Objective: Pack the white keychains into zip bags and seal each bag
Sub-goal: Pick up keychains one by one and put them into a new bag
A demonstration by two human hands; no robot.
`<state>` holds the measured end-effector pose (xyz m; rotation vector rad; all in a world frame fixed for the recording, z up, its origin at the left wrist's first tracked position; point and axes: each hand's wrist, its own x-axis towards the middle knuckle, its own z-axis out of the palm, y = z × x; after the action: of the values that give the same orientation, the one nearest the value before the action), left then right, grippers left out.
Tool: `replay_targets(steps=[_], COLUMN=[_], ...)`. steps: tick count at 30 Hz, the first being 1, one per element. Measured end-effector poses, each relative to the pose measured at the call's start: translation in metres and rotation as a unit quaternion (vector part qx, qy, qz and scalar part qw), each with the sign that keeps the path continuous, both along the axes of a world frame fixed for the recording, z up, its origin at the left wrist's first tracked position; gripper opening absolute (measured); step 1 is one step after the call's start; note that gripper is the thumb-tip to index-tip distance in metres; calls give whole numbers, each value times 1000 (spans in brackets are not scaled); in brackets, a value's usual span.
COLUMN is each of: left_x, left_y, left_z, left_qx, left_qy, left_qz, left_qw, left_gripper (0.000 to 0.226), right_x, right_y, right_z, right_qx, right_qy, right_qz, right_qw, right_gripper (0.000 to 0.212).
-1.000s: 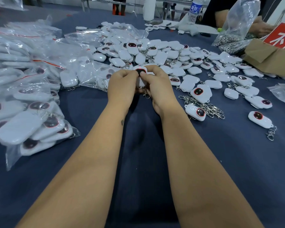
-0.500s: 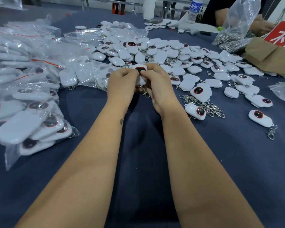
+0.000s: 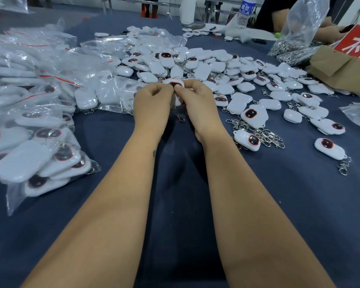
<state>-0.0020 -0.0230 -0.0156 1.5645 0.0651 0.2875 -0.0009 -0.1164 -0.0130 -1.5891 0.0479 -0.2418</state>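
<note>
A dark blue table (image 3: pixel 299 204) lies bare nearest the person, leaving room to work. Beyond that bare patch, loose white keychains (image 3: pixel 206 67) are heaped; to its left, filled zip bags (image 3: pixel 40 154) pile up. Above the patch, the left hand (image 3: pixel 152 104) and right hand (image 3: pixel 197 104) pinch one keychain (image 3: pixel 174 83) between fingertips. It looks light, hard and smooth; its dangling metal clip (image 3: pixel 181 119) could snag.

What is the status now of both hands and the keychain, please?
Left hand and right hand both pinch one white plastic keychain with dark red-rimmed face. Not bagged yet. Loose white keychain pile crowds just behind.
</note>
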Motion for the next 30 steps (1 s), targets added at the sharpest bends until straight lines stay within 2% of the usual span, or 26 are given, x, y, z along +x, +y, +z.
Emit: replay_targets(steps=[3, 6, 9, 12, 13, 15, 17, 21, 24, 25, 28, 30], left_x=[0, 2, 3, 2, 1, -1, -2, 0, 0, -1, -4, -4], left_y=[4, 8, 9, 9, 8, 7, 6, 6, 4, 3, 1, -1], left_z=[0, -4, -3, -2, -2, 0, 3, 3, 3, 3, 2, 1], left_qx=[-9, 85, 187, 198, 184, 155, 133, 115, 131, 131, 143, 164], left_qy=[-8, -17, -4, -6, -13, -32, -53, -90, -138, -152, -176, -176], left_qz=[-12, 21, 87, 105, 107, 121, 132, 148, 153, 144, 114, 97], left_qw=[1000, 996, 979, 975, 977, 980, 981, 978, 970, 969, 967, 966], left_gripper=[7, 26, 31, 28, 27, 23, 16, 12, 11, 12, 14, 16], right_x=[-2, -1, -2, -3, -3, -2, -3, -2, -2, -2, -1, -1], right_y=[-2, -7, -9, -2, 1, 4, 7, 10, 13, 13, 12, 12], right_z=[4, 10, 15, 14, 13, 7, 1, -3, -3, -4, -6, -7], right_qx=[28, 136, 275, 293, 259, 101, -41, -72, -127, -164, -343, -389], right_qy=[-30, -35, -42, -51, -51, -48, -45, -41, -33, -36, -39, -32], right_qz=[-56, -103, -69, -37, -42, -66, -76, -123, -104, -79, -18, -16], right_qw=[998, 985, 958, 954, 964, 992, 995, 989, 986, 983, 938, 920], right_gripper=[4, 12, 17, 19, 20, 22, 22, 26, 16, 11, 26, 21])
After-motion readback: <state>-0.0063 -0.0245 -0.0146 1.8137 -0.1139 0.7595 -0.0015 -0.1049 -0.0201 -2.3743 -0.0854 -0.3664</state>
